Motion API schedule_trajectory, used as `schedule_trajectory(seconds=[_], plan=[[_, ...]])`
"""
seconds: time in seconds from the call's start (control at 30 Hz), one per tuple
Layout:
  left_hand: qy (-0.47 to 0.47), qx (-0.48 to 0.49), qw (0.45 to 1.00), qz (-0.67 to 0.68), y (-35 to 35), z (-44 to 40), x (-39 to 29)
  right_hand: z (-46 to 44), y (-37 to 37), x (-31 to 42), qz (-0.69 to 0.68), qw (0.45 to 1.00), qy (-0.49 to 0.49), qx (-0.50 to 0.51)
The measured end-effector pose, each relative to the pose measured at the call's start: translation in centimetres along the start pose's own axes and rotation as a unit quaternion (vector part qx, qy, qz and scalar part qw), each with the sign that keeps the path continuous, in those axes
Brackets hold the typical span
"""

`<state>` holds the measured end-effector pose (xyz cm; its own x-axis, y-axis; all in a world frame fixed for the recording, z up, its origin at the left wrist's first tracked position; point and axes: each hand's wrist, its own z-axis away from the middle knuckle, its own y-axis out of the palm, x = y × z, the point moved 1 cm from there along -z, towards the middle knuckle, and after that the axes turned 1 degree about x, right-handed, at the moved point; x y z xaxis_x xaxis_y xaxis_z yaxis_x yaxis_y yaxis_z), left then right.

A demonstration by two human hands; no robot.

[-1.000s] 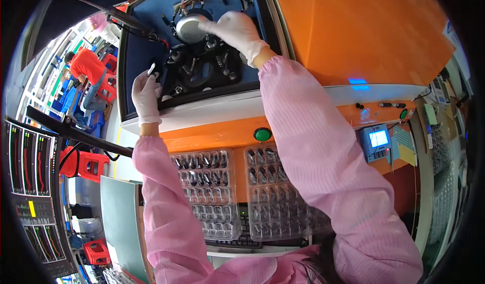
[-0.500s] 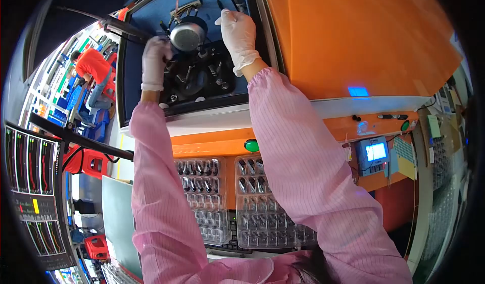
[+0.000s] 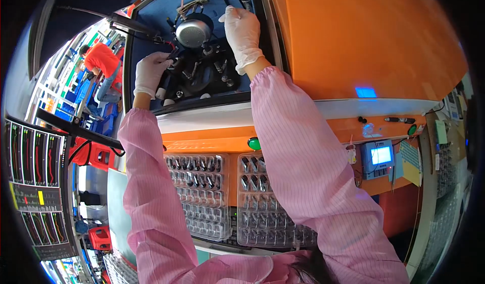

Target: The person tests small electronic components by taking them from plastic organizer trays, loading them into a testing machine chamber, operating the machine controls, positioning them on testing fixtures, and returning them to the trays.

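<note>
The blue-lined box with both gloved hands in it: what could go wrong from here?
The left hand is at the black fixture's edge and might knock its metal fittings. The right hand is near the silver disc and could bump it. The right sleeve overlaps a clear tray of small dark pieces in view; dipping, it might disturb them.

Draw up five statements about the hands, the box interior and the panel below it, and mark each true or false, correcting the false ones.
1. The left hand and the right hand both wear white gloves. True.
2. The right hand grips the round silver part. False: the round silver part is apart from both hands.
3. The left hand's fingertips are at the left side of the black fixture. True.
4. The two clear trays are stacked. False: the clear trays lie side by side.
5. The green button is on the orange panel. True.
</note>
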<state>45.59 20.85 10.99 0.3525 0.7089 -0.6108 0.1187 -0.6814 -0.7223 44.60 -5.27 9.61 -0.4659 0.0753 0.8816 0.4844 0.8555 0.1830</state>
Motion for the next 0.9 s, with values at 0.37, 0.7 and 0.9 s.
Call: schedule_trajectory(seconds=[0.37, 0.7, 0.9], plan=[[0.188, 0.198, 0.941, -0.200, -2.2, -3.7, -2.1, 0.3, -0.4, 0.0, -0.001, 1.000, 0.004, 0.026], [0.021, 0.190, 0.867, -0.460, -0.1, -4.3, -2.4, 0.1, 0.0, -0.5, -0.024, 0.999, 0.004, 0.042], [0.009, -0.171, 0.983, 0.064, -0.1, 3.6, -1.7, 1.2, -0.5, -0.3, -0.068, 0.995, -0.006, 0.071]])
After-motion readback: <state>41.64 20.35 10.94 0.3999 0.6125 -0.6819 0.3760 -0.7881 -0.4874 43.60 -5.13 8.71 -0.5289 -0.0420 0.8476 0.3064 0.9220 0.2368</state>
